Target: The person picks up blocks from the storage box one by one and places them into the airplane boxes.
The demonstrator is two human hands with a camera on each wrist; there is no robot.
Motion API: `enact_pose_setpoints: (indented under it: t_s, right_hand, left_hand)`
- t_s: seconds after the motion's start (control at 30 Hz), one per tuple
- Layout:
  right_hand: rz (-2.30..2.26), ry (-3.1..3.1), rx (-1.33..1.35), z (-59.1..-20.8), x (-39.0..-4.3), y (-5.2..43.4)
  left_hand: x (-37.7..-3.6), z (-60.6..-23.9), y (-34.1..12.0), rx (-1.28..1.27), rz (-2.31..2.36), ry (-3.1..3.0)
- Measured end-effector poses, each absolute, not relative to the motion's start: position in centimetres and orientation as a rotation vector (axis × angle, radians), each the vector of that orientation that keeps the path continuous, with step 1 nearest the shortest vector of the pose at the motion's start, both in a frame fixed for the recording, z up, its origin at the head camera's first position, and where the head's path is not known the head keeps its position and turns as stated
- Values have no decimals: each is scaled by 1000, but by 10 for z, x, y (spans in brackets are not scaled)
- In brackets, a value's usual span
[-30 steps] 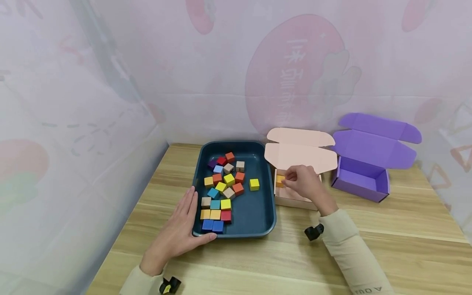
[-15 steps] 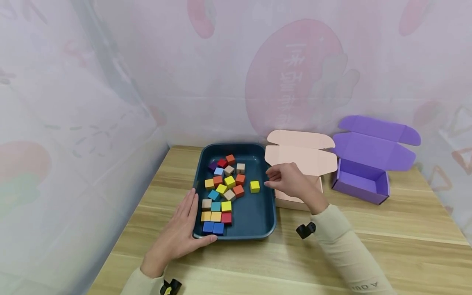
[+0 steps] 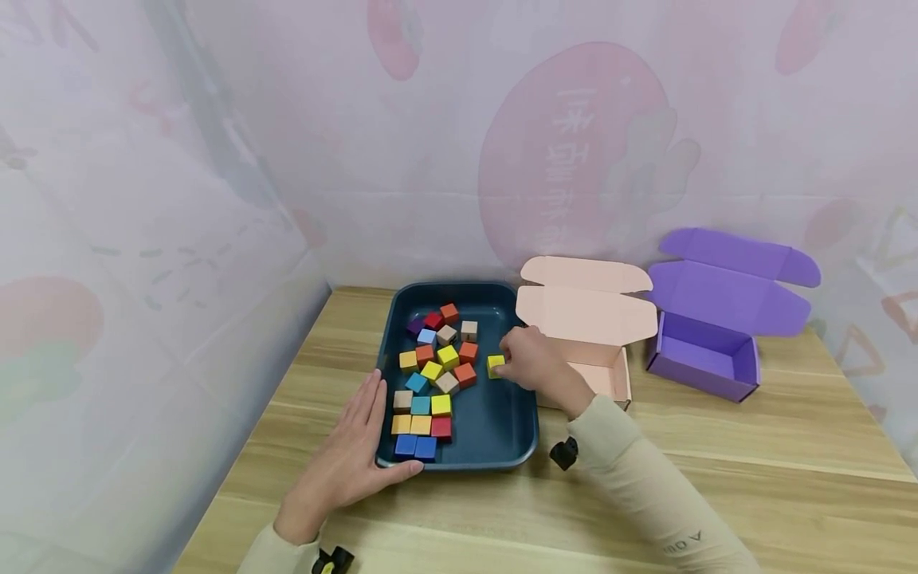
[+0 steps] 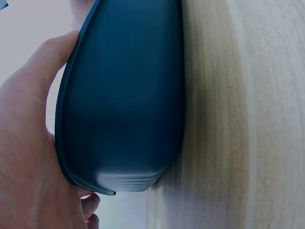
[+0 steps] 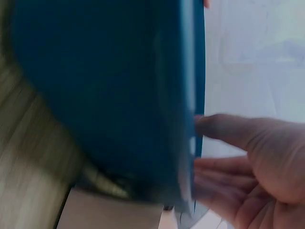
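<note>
A dark blue tray (image 3: 491, 426) holds many small cubes, mostly crowded on its left half. My left hand (image 3: 344, 454) rests along the tray's left side, fingers straight and thumb over the near rim. One yellow cube (image 3: 493, 367) sits apart on the tray's right half. My right hand (image 3: 538, 365) reaches over the right rim to it, thumb overlapping its right edge and fingers just beyond. In the right wrist view, the tray wall hides the right fingertips and the cube. A peach cardboard box (image 3: 598, 375) stands open under the right forearm, its left part hidden.
A purple cardboard box (image 3: 706, 359) with raised lid stands right of the peach one. Blue cubes (image 3: 416, 446) line the tray's near left corner, with a red cube (image 3: 441, 428) behind them. A printed cloth wall (image 3: 402, 199) borders the wooden table (image 3: 459, 518).
My right hand has left the peach box, where an orange-yellow cube lay by its fingers, and moved left over the tray's rim to the lone yellow cube. The left hand stays put.
</note>
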State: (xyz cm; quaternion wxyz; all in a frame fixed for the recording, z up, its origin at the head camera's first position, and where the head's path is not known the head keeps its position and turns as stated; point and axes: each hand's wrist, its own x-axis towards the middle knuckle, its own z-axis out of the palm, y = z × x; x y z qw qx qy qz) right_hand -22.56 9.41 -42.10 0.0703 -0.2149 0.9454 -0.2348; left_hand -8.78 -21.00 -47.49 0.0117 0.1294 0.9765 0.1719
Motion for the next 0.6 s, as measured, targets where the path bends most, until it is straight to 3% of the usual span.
enact_pose_setpoints:
  t_s: [0.23,0.6]
  right_hand:
    - [-609,2861,-421,-427,-228,74]
    - [-571,2886,-418,-447,-233,65]
  left_hand:
    - [-86,-475,-209,378,563,3031]
    - [-86,-474,-209,391,566,3049]
